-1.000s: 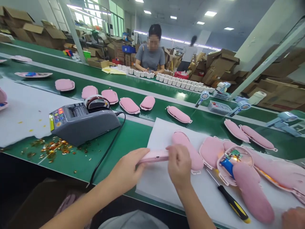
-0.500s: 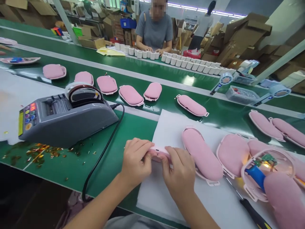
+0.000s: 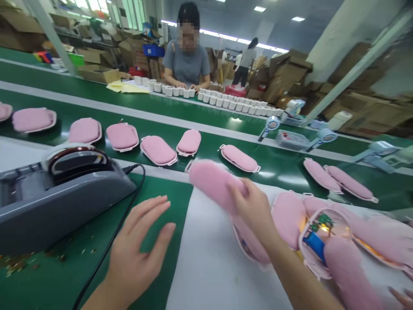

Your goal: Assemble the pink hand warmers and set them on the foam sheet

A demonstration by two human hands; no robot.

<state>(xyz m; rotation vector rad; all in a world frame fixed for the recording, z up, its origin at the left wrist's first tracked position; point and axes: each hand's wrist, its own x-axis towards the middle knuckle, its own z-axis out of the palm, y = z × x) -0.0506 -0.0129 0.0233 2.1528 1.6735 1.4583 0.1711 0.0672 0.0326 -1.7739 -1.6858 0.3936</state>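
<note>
My right hand [image 3: 254,206] grips a pink padded oblong device [image 3: 214,183] by its right end, raised above the white sheet [image 3: 200,258]. The device is slightly blurred and has a strap loop at its far end. Beneath my right hand and wrist lies another pink device [image 3: 250,243], partly hidden. My left hand [image 3: 138,249] is open and holds nothing, its fingers apart above the green tabletop beside the black cable. To the right, an opened device [image 3: 322,241] shows a blue cylinder and a lit green circuit board.
A grey tape dispenser [image 3: 67,189] stands at left with its black cable [image 3: 118,228]. Several pink devices [image 3: 158,150] line the green belt. Across it, a person [image 3: 187,60] sits behind rows of white cups [image 3: 226,102]. Another person's fingers [image 3: 402,297] show at the lower right.
My left hand has let go and moved left, opening. My right hand has lifted the pink device forward, over the sheet's far edge. The view has turned right and up. The screwdriver is out of sight.
</note>
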